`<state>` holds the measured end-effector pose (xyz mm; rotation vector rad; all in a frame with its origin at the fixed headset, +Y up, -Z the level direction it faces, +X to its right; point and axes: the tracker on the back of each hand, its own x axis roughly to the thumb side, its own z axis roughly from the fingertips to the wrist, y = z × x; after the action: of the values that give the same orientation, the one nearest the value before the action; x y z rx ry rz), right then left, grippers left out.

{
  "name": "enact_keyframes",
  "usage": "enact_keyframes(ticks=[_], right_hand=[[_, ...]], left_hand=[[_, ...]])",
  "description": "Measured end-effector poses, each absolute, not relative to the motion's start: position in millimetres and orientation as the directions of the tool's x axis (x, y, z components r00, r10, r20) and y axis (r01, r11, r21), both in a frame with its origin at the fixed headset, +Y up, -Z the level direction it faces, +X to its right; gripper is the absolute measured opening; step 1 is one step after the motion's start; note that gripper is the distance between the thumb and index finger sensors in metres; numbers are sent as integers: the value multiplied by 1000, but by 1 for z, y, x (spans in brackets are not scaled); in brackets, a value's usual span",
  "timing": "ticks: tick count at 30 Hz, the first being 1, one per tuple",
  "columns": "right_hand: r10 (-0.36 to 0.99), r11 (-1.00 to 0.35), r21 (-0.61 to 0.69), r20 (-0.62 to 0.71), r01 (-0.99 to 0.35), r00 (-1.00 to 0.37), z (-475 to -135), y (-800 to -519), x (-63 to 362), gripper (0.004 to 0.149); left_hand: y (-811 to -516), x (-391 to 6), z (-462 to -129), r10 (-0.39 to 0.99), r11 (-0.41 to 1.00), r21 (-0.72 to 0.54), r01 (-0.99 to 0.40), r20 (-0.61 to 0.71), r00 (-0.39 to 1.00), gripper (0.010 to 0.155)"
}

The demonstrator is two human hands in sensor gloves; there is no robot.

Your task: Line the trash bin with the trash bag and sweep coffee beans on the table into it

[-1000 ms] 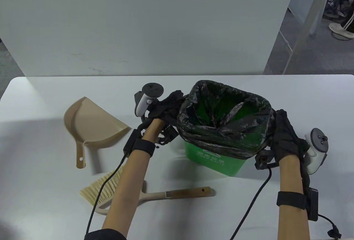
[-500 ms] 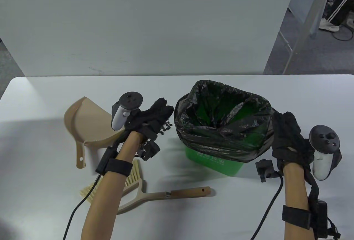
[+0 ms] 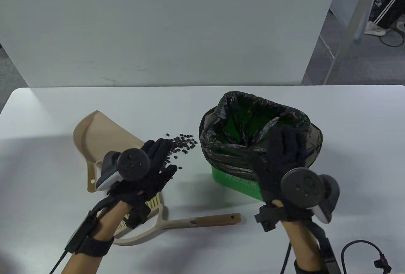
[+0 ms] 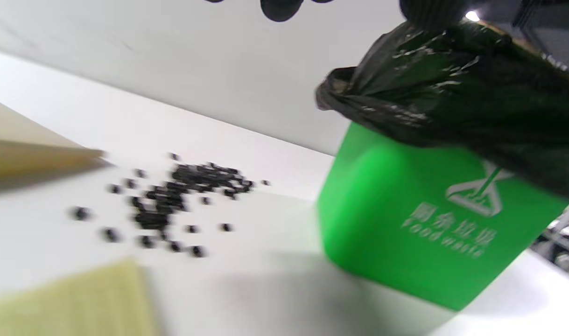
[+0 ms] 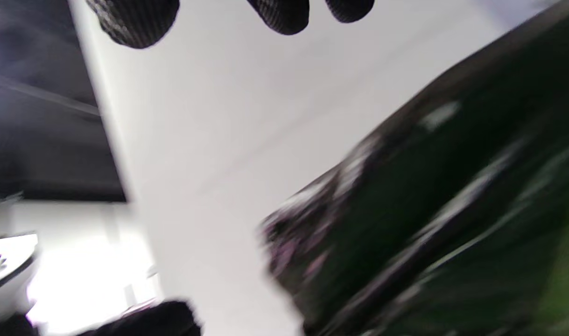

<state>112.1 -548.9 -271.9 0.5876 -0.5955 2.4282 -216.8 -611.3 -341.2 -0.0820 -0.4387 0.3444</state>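
A green trash bin (image 3: 235, 183) stands right of the table's middle, lined with a black trash bag (image 3: 218, 122) folded over its rim. Several dark coffee beans (image 3: 182, 143) lie scattered just left of it. My left hand (image 3: 158, 160) is spread flat with straight fingers beside the beans, above the brush's bristles (image 3: 154, 202), holding nothing. My right hand (image 3: 286, 147) is open with its fingers straight, over the bin's near rim; contact with the bag is unclear. The left wrist view shows the beans (image 4: 181, 196), the bin (image 4: 405, 219) and the bag (image 4: 452, 107). The right wrist view shows only the blurred bag (image 5: 429, 210).
A beige dustpan (image 3: 101, 135) lies left of the beans, mouth toward them. The hand brush's wooden handle (image 3: 208, 220) lies near the front edge, pointing right. A white panel (image 3: 164, 27) stands behind the table. A person's legs (image 3: 386, 8) are far right.
Both hands have let go of the bag's rim and drawn back toward me. The left hand moved left and down, uncovering the beans. The right hand swung left in front of the bin.
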Motion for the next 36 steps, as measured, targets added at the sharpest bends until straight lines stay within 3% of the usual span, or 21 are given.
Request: enact_keyframes(ticks=[4, 7, 10, 13, 15, 16, 17, 19, 22, 28, 32, 36], right_hand=[[213, -902, -154, 655, -404, -725, -265, -580, 50, 83], [136, -988, 147, 707, -44, -694, -278, -623, 3, 88], [53, -924, 319, 655, 212, -754, -298, -669, -16, 91], [-34, -892, 340, 606, 298, -795, -316, -722, -15, 90], [-98, -744, 499, 577, 445, -811, -322, -753, -6, 89], [-151, -705, 509, 573, 494, -806, -322, -757, -2, 88], [-170, -737, 463, 579, 493, -798, -322, -751, 1, 85], [-123, -838, 391, 543, 380, -830, -321, -745, 0, 61], [-195, -825, 311, 626, 472, -755, -315, -735, -4, 60], [-18, -938, 238, 692, 251, -722, -294, -694, -7, 59], [-35, -938, 221, 706, 267, -708, -281, -683, -4, 58], [39, -929, 294, 683, 226, -730, -276, -673, 5, 56]], left_hand=[[-622, -248, -323, 269, 963, -93, -252, 353, 896, 73], [-641, -274, -321, 198, 980, -72, -185, 297, 934, 75], [-652, -290, -330, 182, 983, -74, -169, 232, 956, 77], [-661, -300, -335, 218, 975, -92, -203, 196, 956, 76], [-669, -305, -339, 282, 956, -130, -262, 176, 943, 76], [-671, -306, -340, 293, 952, -145, -270, 168, 941, 76], [-674, -309, -342, 300, 948, -157, -277, 150, 942, 76], [-677, -310, -345, 294, 948, -163, -273, 129, 947, 76], [-681, -311, -346, 271, 954, -166, -251, 112, 956, 77], [-672, -315, -340, 282, 956, -107, -273, 85, 956, 77], [-670, -319, -338, 251, 966, -75, -246, 70, 965, 78], [-674, -321, -339, 229, 971, -84, -225, 54, 972, 79]])
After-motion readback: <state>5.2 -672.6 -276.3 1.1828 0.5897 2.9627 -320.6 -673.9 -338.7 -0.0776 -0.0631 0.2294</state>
